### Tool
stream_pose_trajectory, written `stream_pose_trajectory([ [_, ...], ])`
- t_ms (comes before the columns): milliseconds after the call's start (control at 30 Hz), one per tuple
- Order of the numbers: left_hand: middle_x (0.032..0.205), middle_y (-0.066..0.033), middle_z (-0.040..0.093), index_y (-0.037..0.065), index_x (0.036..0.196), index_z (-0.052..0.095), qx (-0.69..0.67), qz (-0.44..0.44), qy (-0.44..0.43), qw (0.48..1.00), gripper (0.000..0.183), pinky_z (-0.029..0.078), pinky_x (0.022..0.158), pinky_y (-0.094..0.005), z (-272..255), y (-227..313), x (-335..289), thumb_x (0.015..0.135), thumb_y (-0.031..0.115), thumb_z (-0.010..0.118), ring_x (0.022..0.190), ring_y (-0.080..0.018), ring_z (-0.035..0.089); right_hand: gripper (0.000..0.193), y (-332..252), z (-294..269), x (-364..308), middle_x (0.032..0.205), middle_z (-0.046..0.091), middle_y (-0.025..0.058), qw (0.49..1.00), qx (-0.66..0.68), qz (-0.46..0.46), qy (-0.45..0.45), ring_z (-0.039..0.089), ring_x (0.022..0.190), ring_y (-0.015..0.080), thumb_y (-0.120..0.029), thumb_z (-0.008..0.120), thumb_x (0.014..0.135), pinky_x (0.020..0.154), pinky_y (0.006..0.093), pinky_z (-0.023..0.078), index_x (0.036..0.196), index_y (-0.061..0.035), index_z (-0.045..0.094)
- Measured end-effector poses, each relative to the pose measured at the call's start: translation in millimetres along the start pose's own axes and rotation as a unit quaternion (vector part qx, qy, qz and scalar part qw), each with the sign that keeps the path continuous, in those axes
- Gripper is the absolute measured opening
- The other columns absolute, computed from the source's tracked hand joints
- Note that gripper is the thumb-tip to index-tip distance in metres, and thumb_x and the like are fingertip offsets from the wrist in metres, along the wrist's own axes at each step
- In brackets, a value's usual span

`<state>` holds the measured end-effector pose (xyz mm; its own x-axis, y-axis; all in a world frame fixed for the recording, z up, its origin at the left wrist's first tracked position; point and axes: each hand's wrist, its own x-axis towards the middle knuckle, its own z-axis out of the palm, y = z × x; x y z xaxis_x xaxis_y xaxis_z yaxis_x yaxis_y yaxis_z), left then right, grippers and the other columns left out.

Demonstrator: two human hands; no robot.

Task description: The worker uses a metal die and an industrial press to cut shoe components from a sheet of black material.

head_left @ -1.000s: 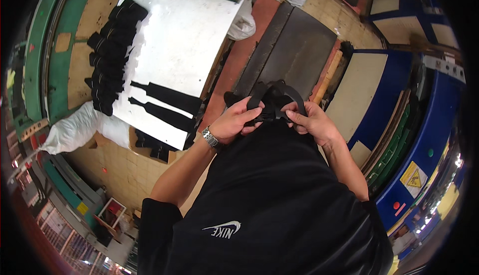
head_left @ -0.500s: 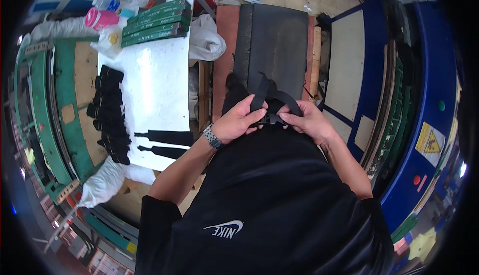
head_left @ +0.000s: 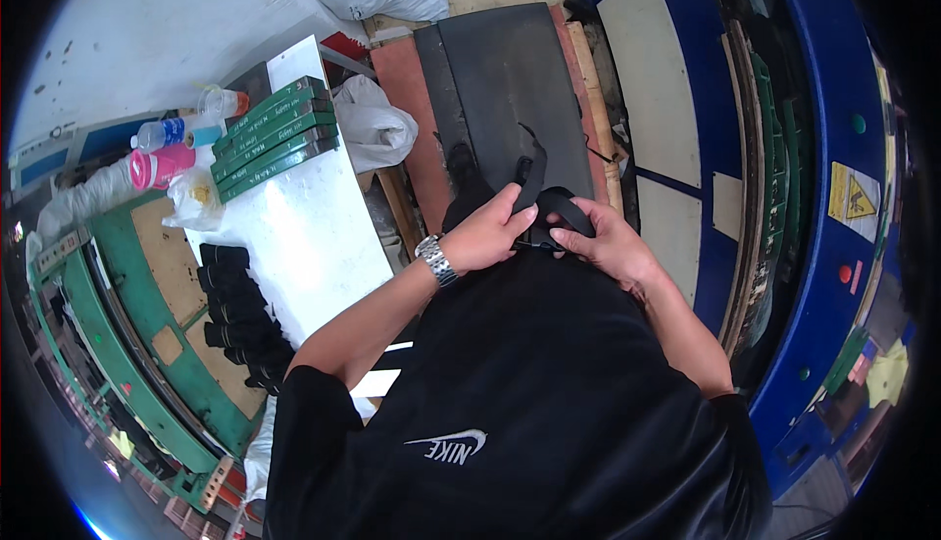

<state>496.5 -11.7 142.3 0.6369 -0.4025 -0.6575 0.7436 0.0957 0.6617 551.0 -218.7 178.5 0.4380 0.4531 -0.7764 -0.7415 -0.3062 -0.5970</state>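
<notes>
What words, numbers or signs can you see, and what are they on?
Printed words aren't copied here.
Black shirt: white lettering.
Green stack: pale writing, too small to read surely.
Blue machine: yellow warning sign with a triangle; small print unreadable.
Clear bottle: blue label, too blurred.

Green blocks point(head_left: 274, 138) on white table point(head_left: 309, 231); pink container point(head_left: 157, 170), clear bottle point(head_left: 157, 135) near.

The head camera's fisheye view looked steeply down from above the wearer's black T-shirt point(head_left: 549, 373) and forward past it; the T-shirt lay very near, broad across the lower middle; the left hand point(head_left: 487, 231) and right hand point(head_left: 613, 243) showed close, just beyond the T-shirt; the wide field reached a white tabletop point(head_left: 304, 236) left of the T-shirt and a blue frame point(head_left: 833, 109) right of it.
</notes>
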Motion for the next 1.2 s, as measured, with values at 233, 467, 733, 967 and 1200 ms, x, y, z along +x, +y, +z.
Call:
stream_pose_trajectory([
  [233,0.073,0.0035,0.056,0.005,0.085,0.064,0.168,0.082,0.107,0.976,0.036,0.045,0.07,-0.0256,-43,-6,20,0.105,0.034,0.053,0.074,-0.0054,0.053,0.041,13,-20,7,0.083,0.064,0.0008,0.985,-0.096,-0.067,0.129,0.054,0.068,0.0079,-0.042,0.047,0.105,0.061,0.0227,0.042,0.102,-0.006,0.066],
  [467,0.09,-0.0008,0.056,0.008,0.114,0.058,-0.292,0.04,-0.011,0.956,0.027,0.05,0.078,-0.0377,-46,23,58,0.107,0.032,0.048,0.078,-0.017,0.058,0.047,-2,-93,22,0.075,0.058,-0.0004,0.983,-0.05,-0.007,0.175,0.054,0.068,0.0094,-0.041,0.041,0.108,0.065,0.0251,0.043,0.101,-0.0021,0.065],
  [733,0.077,-0.0001,0.058,-0.001,0.106,0.067,0.069,0.03,-0.408,0.91,0.023,0.043,0.055,-0.0223,60,97,108,0.104,0.018,0.054,0.054,-0.0053,0.048,0.041,-45,-151,62,0.072,0.061,0.0029,0.915,-0.396,0.048,-0.05,0.05,0.062,0.0148,-0.04,0.058,0.098,0.059,0.0307,0.042,0.086,-0.004,0.072],
  [967,0.075,-0.0038,0.059,0.004,0.108,0.056,0.023,-0.031,-0.139,0.99,0.032,0.047,0.053,-0.0227,86,66,120,0.089,0.017,0.078,0.06,-0.0085,0.057,0.022,-89,-136,46,0.081,0.07,0.0124,0.86,-0.445,-0.206,-0.143,0.065,0.073,0.0179,-0.018,0.069,0.089,0.068,0.0358,0.052,0.095,0.0019,0.064],
  [1200,0.069,0.0016,0.057,0.009,0.093,0.062,-0.107,0.08,-0.149,0.98,0.016,0.042,0.047,-0.0214,54,56,101,0.089,0.013,0.076,0.055,-0.0079,0.056,0.022,-104,-75,29,0.089,0.07,0.0214,0.83,-0.483,-0.279,-0.019,0.07,0.085,0.0358,-0.013,0.071,0.084,0.072,0.0435,0.054,0.1,0.0002,0.063],
])
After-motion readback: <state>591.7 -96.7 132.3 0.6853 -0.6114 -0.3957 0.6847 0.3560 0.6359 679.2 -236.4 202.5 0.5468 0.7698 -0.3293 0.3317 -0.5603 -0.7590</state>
